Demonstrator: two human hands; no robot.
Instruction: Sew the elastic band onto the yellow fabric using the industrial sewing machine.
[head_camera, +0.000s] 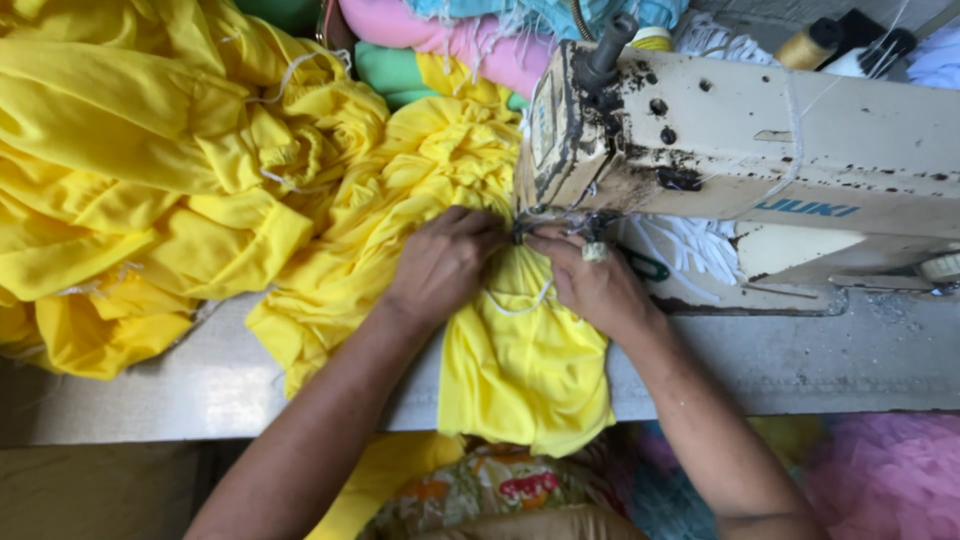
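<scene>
My left hand (440, 265) presses down on a piece of yellow fabric (520, 360) just left of the needle area of a worn cream sewing machine (800, 150). My right hand (595, 285), with a ring on one finger, pinches the same fabric right under the machine's head. Both sets of fingertips meet at the presser foot (525, 228), which they mostly hide. A thin white cord (520, 305) runs across the fabric between my hands. The fabric hangs over the table's front edge toward my lap.
A big heap of yellow garments (150, 170) covers the grey table (850, 360) at left. Pink, green and blue cloth (470, 45) is piled behind. Thread spools (810, 45) stand at back right. Green-handled scissors (645, 265) lie beside the machine. Pink tulle (890, 475) sits below right.
</scene>
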